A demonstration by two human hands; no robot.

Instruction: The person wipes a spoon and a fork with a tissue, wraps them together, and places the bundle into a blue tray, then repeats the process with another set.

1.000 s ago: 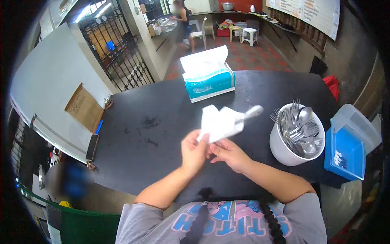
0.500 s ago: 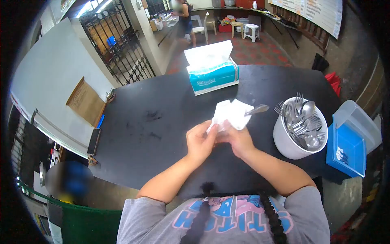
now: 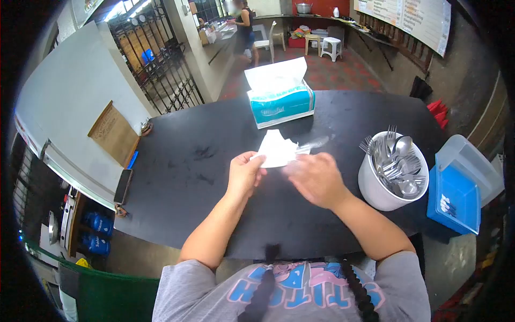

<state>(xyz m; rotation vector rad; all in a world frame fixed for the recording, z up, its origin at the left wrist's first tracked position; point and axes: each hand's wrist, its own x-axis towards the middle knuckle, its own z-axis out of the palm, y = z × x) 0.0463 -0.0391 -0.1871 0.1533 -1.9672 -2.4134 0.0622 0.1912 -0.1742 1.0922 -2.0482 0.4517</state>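
Note:
My left hand [image 3: 244, 174] pinches a white tissue [image 3: 276, 149] above the black table [image 3: 204, 161]. A metal spoon [image 3: 314, 144] sticks out of the tissue to the right, blurred by motion. My right hand [image 3: 316, 180] is just right of the tissue, blurred, with its fingers at the wrapped end of the spoon. A white bucket [image 3: 375, 190] full of forks and spoons stands to the right of my right hand.
A teal tissue box [image 3: 281, 104] stands at the table's far side. A blue plastic box [image 3: 453, 201] with an open clear lid sits beside the bucket. A dark phone [image 3: 122, 187] lies at the left edge. A person stands far back by a counter.
Both hands have moved left and lower with the tissue and spoon. The tissue now lies flatter, and my right hand has shifted along the spoon and is blurred.

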